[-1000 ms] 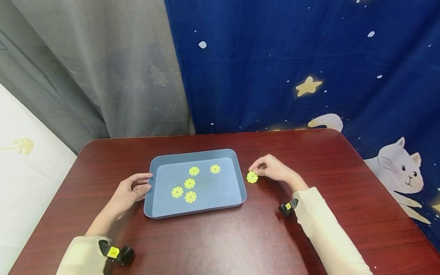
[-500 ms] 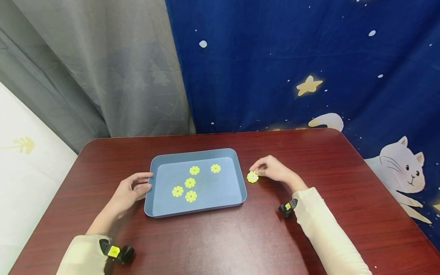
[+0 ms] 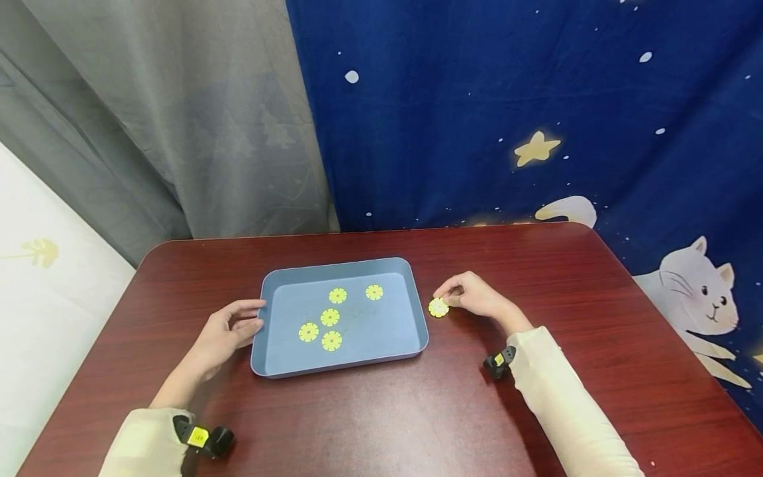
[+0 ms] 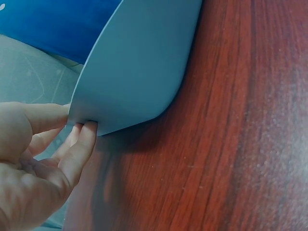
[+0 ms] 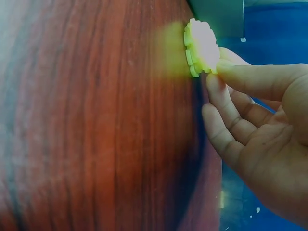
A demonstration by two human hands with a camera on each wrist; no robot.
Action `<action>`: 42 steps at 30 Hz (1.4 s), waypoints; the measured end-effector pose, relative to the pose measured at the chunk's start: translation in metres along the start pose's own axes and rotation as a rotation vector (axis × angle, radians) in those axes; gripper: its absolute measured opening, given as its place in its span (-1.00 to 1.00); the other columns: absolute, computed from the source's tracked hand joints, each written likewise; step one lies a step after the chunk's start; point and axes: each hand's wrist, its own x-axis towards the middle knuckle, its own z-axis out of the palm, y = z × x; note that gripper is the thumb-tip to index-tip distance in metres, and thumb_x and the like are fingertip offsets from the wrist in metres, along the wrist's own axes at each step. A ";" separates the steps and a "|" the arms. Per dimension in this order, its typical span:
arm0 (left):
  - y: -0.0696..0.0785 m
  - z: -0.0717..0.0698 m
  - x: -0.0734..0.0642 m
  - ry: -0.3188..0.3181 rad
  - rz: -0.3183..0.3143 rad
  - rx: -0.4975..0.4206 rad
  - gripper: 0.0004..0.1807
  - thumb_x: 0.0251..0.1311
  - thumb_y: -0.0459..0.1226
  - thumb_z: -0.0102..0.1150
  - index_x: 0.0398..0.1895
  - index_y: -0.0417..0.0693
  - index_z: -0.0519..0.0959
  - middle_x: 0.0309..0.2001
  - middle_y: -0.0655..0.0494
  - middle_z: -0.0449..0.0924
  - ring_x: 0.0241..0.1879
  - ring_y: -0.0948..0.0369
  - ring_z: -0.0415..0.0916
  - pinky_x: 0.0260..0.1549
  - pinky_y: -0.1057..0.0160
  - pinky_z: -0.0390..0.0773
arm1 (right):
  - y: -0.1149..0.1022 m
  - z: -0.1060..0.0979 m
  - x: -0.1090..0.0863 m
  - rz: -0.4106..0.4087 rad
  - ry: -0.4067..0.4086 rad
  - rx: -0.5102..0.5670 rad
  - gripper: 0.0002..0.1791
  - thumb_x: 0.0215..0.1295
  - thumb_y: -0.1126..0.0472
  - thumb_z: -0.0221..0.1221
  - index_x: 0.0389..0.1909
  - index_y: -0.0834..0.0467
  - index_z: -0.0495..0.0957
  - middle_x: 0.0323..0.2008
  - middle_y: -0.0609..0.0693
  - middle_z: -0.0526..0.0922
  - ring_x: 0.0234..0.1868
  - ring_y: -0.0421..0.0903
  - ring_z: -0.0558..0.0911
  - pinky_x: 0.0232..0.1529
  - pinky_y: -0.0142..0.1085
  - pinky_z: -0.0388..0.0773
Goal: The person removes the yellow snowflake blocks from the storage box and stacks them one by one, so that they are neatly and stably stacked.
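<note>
My left hand is at the left end of a shallow blue-grey tray, its fingertips touching the wall. In the left wrist view, the fingertips meet the outer face of the tray wall. Just right of the tray, my right hand pinches a yellow notched plastic disc between thumb and fingers. Tilted on edge in the right wrist view, that disc has a glare-whitened face. Inside the tray lie several matching discs, flat and spread apart.
The tray stands on a reddish-brown wooden table. Behind the table hang a grey curtain and a dark blue curtain with stars and a cat. A black wrist camera is strapped to the right sleeve.
Both hands, the tray and the discs keep nearly the same places. The pinched disc tilts slightly, and its face now catches more light.
</note>
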 end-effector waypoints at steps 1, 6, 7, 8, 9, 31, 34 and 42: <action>0.000 0.000 0.000 0.001 -0.001 0.000 -0.51 0.23 -0.43 0.05 0.20 -0.42 0.23 -0.01 -0.32 0.28 -0.17 0.24 0.51 -0.20 0.23 0.57 | 0.001 0.000 0.000 0.000 0.000 0.001 -0.81 0.05 0.55 0.12 -0.31 0.36 0.63 -0.34 0.12 0.65 -0.40 -0.15 0.56 -0.36 -0.38 0.51; 0.001 0.000 0.000 0.000 -0.001 0.003 -0.51 0.24 -0.41 0.05 0.20 -0.42 0.23 -0.01 -0.32 0.28 -0.17 0.26 0.51 -0.21 0.23 0.57 | 0.005 0.002 0.000 -0.007 0.003 0.001 -0.81 0.04 0.55 0.13 -0.32 0.37 0.63 -0.35 0.13 0.65 -0.42 -0.17 0.55 -0.38 -0.41 0.50; 0.001 0.000 0.000 -0.001 -0.002 0.003 -0.51 0.24 -0.41 0.05 0.20 -0.42 0.23 -0.01 -0.32 0.29 -0.17 0.26 0.51 -0.21 0.23 0.57 | 0.006 0.002 0.000 -0.009 0.003 0.003 -0.81 0.03 0.55 0.13 -0.32 0.38 0.63 -0.35 0.14 0.65 -0.43 -0.17 0.55 -0.39 -0.42 0.50; 0.001 0.000 -0.001 -0.002 -0.001 0.003 -0.50 0.24 -0.41 0.05 0.21 -0.42 0.23 -0.01 -0.33 0.29 -0.16 0.25 0.51 -0.20 0.23 0.57 | 0.006 0.002 0.000 -0.008 0.004 0.005 -0.81 0.03 0.55 0.13 -0.32 0.38 0.62 -0.36 0.15 0.65 -0.43 -0.16 0.55 -0.39 -0.42 0.49; 0.001 0.000 -0.001 -0.001 -0.005 0.003 -0.51 0.24 -0.41 0.06 0.21 -0.41 0.23 -0.01 -0.32 0.29 -0.16 0.25 0.51 -0.20 0.23 0.57 | 0.006 0.002 -0.001 -0.009 0.004 0.007 -0.82 0.03 0.55 0.13 -0.32 0.39 0.62 -0.36 0.15 0.65 -0.43 -0.15 0.55 -0.39 -0.43 0.49; -0.001 0.000 -0.001 -0.008 0.003 -0.009 -0.50 0.24 -0.41 0.05 0.21 -0.42 0.22 0.00 -0.35 0.29 -0.16 0.25 0.52 -0.19 0.21 0.56 | -0.007 -0.005 -0.002 0.034 0.028 0.011 -0.79 0.10 0.47 0.13 -0.22 0.35 0.60 -0.34 0.13 0.63 -0.49 -0.14 0.47 -0.44 -0.42 0.44; -0.001 0.000 -0.001 -0.004 0.005 -0.003 -0.51 0.23 -0.42 0.05 0.20 -0.42 0.23 -0.01 -0.34 0.30 -0.17 0.25 0.52 -0.20 0.22 0.57 | -0.012 -0.007 -0.003 0.027 0.028 0.010 -0.79 0.11 0.43 0.15 -0.20 0.34 0.60 -0.34 0.13 0.63 -0.46 -0.13 0.50 -0.40 -0.39 0.47; -0.002 0.000 0.000 -0.001 0.003 -0.005 -0.51 0.24 -0.42 0.05 0.21 -0.42 0.23 0.00 -0.34 0.29 -0.16 0.25 0.52 -0.20 0.24 0.57 | -0.034 -0.006 -0.001 -0.025 0.013 -0.017 -0.77 0.15 0.40 0.16 -0.16 0.36 0.58 -0.33 0.19 0.63 -0.42 -0.06 0.54 -0.43 -0.38 0.46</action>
